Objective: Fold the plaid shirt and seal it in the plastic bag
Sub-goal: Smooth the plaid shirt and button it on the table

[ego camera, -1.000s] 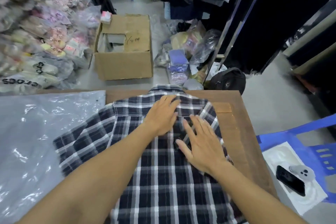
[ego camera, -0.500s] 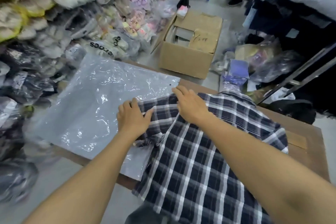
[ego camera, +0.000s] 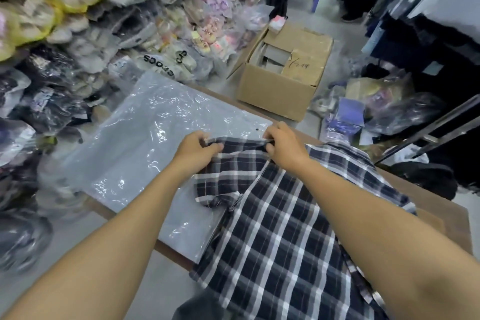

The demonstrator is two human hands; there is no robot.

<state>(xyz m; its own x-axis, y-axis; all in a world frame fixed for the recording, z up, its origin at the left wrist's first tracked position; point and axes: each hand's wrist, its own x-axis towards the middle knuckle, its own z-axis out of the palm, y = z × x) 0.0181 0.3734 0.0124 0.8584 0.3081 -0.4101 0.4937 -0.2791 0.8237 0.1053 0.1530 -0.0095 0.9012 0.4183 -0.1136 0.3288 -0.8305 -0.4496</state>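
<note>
Got both my left hand [ego camera: 194, 148] and right hand [ego camera: 283, 143] pinching the sleeve edge of the plaid shirt [ego camera: 272, 228], fingers closed tight on it, shirt lying on the tabletop [ego camera: 439, 205] partly over the clear plastic bag [ego camera: 145, 138].

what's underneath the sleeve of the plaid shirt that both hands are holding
The sleeve of the plaid shirt, pinched by the left hand and right hand, lies over the clear plastic bag. The bag rests on the wooden table; anything under the shirt's body is hidden.

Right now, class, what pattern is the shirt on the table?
Navy-and-white plaid shirt; head view.
</note>
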